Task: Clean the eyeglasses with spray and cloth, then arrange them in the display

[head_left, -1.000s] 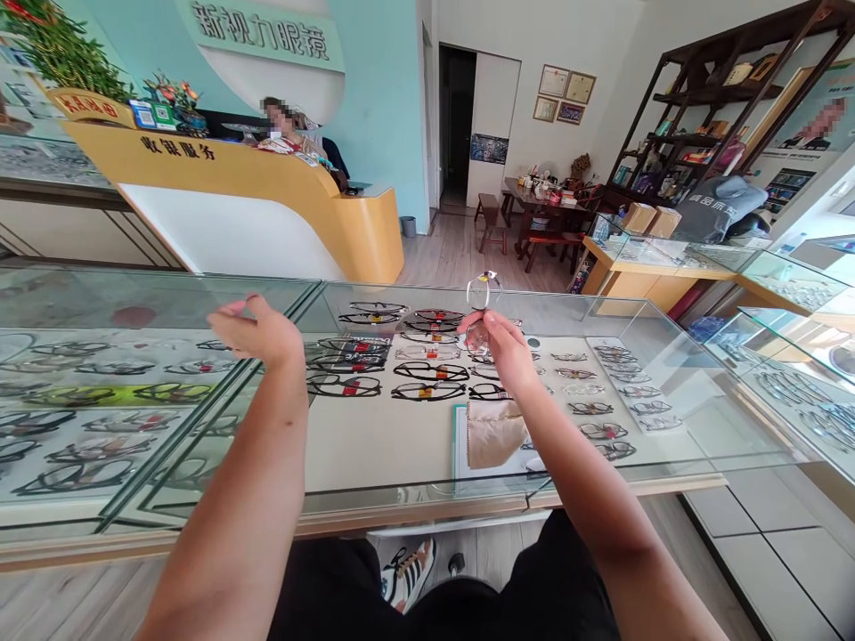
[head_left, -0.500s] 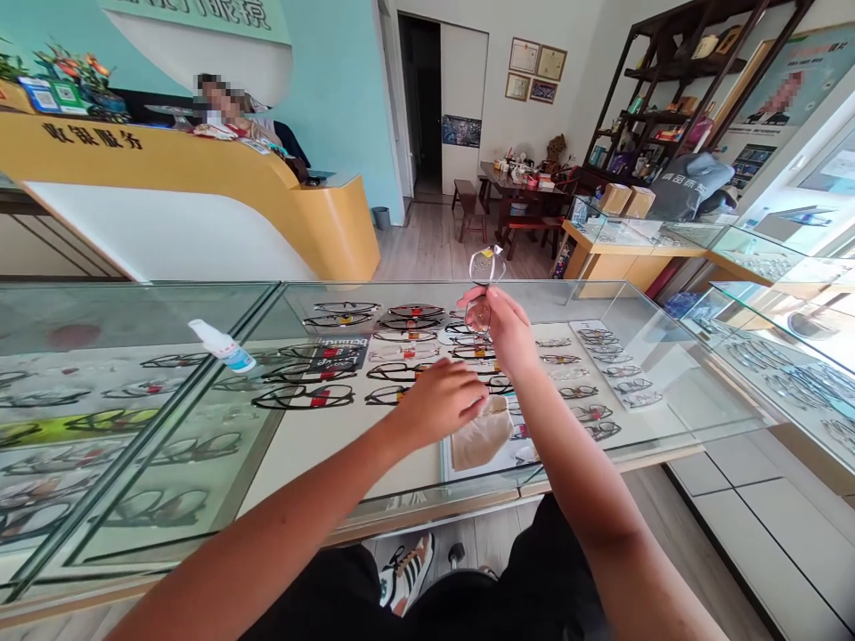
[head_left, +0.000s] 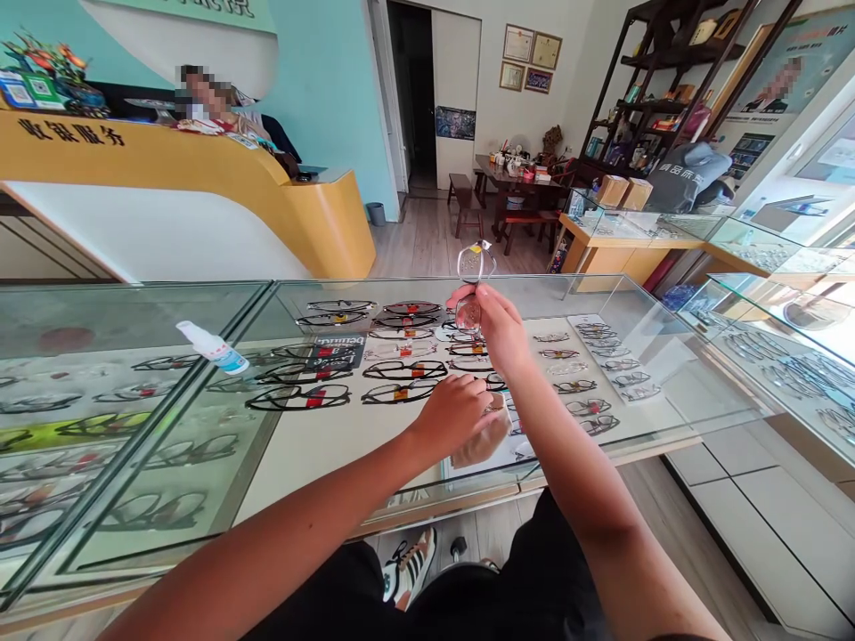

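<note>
Two hands are at work above one glass counter (head_left: 668,392). The right hand (head_left: 498,334) is raised, its fingers (head_left: 468,298) drawn together and pinching one pair of clear-framed glasses (head_left: 474,271). The pair stands upright. One lens rises above the fingertips and the other sits between them, with a small yellow tag at the top of the frame.

The left hand (head_left: 454,414) is lower, just below the right wrist. Its fingers are curled tight and close on the upper edge of one beige cloth (head_left: 482,441). The cloth lies crumpled on the glass directly under and just beyond those fingertips. Whether it is lifted off the glass cannot be told.

One white spray bottle (head_left: 212,345) lies on its side on the counter, well apart to the left of both hands.

Under the glass, beyond the fingers, lie rows of display frames (head_left: 394,369), too many and too overlapped to count exactly.

Farther off, one person (head_left: 207,93) sits behind one yellow desk (head_left: 321,223). Four framed certificates (head_left: 531,60) hang on the far wall, and two cardboard boxes (head_left: 622,191) stand on a side counter.
</note>
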Tool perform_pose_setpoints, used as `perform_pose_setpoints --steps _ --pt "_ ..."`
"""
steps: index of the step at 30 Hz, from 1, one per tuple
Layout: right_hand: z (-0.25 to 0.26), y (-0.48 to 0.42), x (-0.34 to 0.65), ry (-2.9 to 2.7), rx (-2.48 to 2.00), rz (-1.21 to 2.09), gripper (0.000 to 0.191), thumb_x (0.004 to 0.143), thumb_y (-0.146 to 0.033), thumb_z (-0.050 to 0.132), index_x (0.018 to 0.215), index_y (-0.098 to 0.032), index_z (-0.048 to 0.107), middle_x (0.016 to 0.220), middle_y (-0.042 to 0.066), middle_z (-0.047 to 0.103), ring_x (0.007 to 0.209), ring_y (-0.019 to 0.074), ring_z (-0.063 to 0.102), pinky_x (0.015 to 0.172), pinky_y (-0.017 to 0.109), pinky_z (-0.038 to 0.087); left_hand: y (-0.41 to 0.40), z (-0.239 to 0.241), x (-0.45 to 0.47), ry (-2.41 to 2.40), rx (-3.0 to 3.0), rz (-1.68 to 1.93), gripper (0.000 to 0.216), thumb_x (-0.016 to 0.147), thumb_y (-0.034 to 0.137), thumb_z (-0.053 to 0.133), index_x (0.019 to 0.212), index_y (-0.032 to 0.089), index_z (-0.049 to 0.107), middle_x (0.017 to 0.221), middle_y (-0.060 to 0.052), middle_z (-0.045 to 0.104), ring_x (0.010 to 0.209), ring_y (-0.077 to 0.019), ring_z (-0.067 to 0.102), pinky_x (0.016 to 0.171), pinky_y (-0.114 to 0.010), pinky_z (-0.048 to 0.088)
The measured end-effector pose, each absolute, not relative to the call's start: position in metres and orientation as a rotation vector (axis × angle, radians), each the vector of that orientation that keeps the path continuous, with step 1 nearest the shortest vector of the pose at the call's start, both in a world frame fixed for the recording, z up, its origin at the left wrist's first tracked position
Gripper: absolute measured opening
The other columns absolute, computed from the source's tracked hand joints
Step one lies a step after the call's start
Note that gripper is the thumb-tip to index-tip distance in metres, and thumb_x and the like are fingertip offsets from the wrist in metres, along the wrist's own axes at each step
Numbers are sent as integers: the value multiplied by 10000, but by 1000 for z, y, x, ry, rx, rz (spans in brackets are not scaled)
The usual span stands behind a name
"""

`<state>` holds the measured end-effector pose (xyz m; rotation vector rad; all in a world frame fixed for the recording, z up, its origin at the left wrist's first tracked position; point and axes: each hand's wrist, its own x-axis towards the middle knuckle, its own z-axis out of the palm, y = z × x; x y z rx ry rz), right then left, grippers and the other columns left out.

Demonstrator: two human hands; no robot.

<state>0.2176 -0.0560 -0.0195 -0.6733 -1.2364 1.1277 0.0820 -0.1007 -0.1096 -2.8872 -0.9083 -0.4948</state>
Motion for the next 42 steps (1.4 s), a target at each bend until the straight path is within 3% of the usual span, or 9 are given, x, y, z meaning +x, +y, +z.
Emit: perform_pose_setpoints --steps 10,16,22,25,30,33,36,42 --pt "-19 -55 218 -1236 -714 1108 455 1012 -699 658 1012 -265 793 1036 55 805 804 205 634 772 361 532 -100 -109 81 -807 -2840 -484 157 1024 163 687 888 201 756 893 -65 744 902 -271 706 756 -424 472" --pt "-19 -55 220 -1238 -719 1097 458 1009 -699 654 1007 -263 795 1021 54 802 793 198 636 770 359 542 -103 -105 81 -887 -2832 -721 217 1103 169 490 1002 208 677 976 -94 760 933 -284 711 798 -436 529" --pt "-15 -56 224 -1217 -695 1088 438 1001 -691 682 992 -273 811 1051 52 828 785 199 651 744 363 561 -100 -89 64 -1216 -3032 -1069 249 1163 318 372 1150 256 613 846 -15 743 702 -215 692 665 -351 466" --pt "-12 -57 226 -1216 -702 1072 435 1003 -695 684 1000 -278 807 1069 55 819 795 206 652 752 373 554 -93 -79 57 -1453 -3163 -1299 300 1157 456 429 1210 276 663 864 -11 772 726 -211 708 707 -347 501" --pt "-12 -56 228 -1200 -727 1069 447 973 -699 697 994 -265 803 1057 61 816 785 208 638 728 373 536 -78 -73 51 -1637 -3434 -1523 390 980 583 718 1198 262 751 1151 -76 849 1020 -266 785 877 -375 580" --pt "-13 -55 229 -1199 -696 1071 433 988 -671 695 1009 -254 810 1049 59 817 776 197 632 726 361 539 -74 -69 47 -1738 -3542 -1414 411 886 601 813 1056 230 762 974 -53 816 870 -243 736 769 -345 536" --pt "-14 -55 229 -1189 -657 1084 416 998 -637 697 1013 -239 818 1034 54 817 771 176 624 719 333 531 -76 -62 44 -1813 -3601 -1242 453 911 652 763 846 207 708 754 -3 654 702 -177 567 654 -306 390" --pt "-11 -58 229 -1183 -665 1077 393 997 -619 697 988 -244 814 1041 52 811 787 174 617 714 322 506 -77 -42 37 -2024 -3466 -1543 482 828 659 808 835 189 699 803 1 624 783 -177 554 720 -295 388"
